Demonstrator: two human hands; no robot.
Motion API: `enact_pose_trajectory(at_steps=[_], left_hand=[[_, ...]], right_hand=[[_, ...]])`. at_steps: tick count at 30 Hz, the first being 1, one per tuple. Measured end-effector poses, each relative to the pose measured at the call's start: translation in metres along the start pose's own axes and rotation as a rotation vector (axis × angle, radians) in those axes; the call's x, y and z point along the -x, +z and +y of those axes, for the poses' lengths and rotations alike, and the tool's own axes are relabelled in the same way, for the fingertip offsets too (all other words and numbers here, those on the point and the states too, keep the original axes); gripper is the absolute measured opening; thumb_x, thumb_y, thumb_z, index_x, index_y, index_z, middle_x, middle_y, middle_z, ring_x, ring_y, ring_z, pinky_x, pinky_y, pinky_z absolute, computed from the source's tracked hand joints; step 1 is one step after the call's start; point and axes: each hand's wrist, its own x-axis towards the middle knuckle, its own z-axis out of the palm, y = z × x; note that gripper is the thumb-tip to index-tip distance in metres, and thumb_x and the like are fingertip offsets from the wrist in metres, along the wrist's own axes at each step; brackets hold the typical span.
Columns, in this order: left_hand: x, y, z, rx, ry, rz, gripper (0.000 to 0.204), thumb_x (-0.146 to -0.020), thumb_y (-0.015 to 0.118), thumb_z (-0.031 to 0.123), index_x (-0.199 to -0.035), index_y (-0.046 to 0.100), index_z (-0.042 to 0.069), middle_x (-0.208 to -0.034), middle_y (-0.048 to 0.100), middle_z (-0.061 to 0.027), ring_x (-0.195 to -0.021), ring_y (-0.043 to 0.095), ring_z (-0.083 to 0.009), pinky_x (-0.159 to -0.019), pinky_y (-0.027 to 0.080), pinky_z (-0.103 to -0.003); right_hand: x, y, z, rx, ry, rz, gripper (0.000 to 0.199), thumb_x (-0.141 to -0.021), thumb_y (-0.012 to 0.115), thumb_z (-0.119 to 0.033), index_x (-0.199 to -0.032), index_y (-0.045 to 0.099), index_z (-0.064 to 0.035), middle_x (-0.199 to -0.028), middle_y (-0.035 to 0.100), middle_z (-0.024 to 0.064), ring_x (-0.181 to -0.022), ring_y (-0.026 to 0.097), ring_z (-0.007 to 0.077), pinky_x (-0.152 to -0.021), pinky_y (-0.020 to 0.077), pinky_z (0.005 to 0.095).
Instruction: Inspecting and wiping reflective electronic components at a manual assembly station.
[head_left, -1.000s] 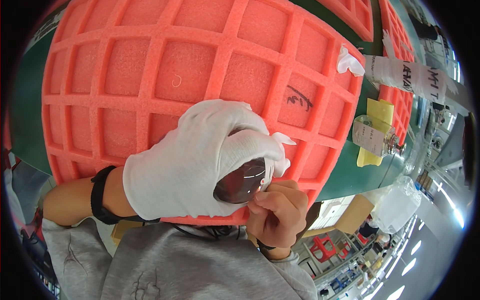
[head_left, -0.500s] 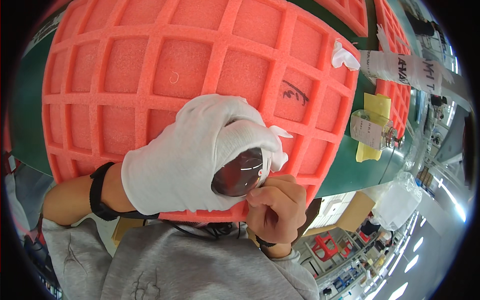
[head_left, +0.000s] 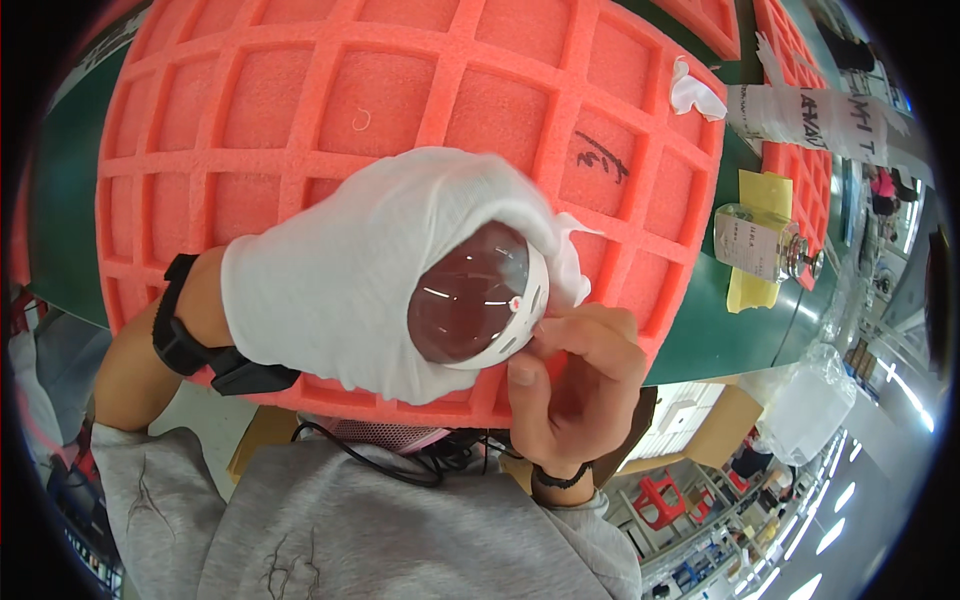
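Observation:
In a white glove, my left hand (head_left: 370,270) is wrapped round a dome camera cover (head_left: 470,290) with a dark, glossy dome and a white ring with small slots. A small red mark shows on that ring. A loose white flap of cloth (head_left: 572,270) sticks out by the gloved fingertips; whether it belongs to the glove I cannot tell. My bare right hand (head_left: 585,385) is curled at the ring's lower right edge, its index fingertip against the rim and the thumb just below. Anything pinched there is too small to make out. Both hands are above a pink foam tray (head_left: 495,115) with square pockets.
A white scrap (head_left: 695,92) lies on the tray's far right corner. Beyond it are a tape-wrapped post (head_left: 810,122) and a labelled glass bottle (head_left: 750,245) on a yellow cloth (head_left: 760,190). The table (head_left: 690,345) is green. An open carton (head_left: 725,425) stands lower right.
My left hand has tilted the dome cover so more of its dark face and white ring show. My right hand has shifted slightly right and its fingers have loosened a little.

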Motion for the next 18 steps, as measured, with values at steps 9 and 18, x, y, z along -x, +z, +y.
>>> enact_pose_trajectory(at_steps=[9, 18], left_hand=[[0.004, 0.001, 0.008, 0.119, -0.050, 0.094, 0.059, -0.062, 0.087, 0.019, -0.115, 0.061, 0.012, -0.110, 0.063, -0.0077, -0.100, 0.063, -0.0298, -0.094, 0.048, -0.043], [0.000, 0.005, 0.003, -0.162, 0.055, 0.077, 0.049, -0.065, 0.084, 0.017, -0.108, 0.061, 0.011, -0.102, 0.063, -0.0077, -0.088, 0.062, -0.0300, -0.079, 0.050, -0.039]], right_hand=[[-0.012, -0.018, -0.002, 0.091, -0.004, -0.164, 0.030, -0.081, 0.069, 0.009, -0.108, 0.057, 0.0032, -0.094, 0.064, 0.0140, -0.083, 0.062, 0.0232, -0.073, 0.0508, 0.0313], [-0.039, -0.028, -0.003, 0.049, -0.050, -0.322, 0.030, -0.077, 0.072, 0.011, -0.104, 0.061, 0.0024, -0.093, 0.068, 0.0162, -0.077, 0.064, 0.0240, -0.069, 0.0514, 0.0300]])
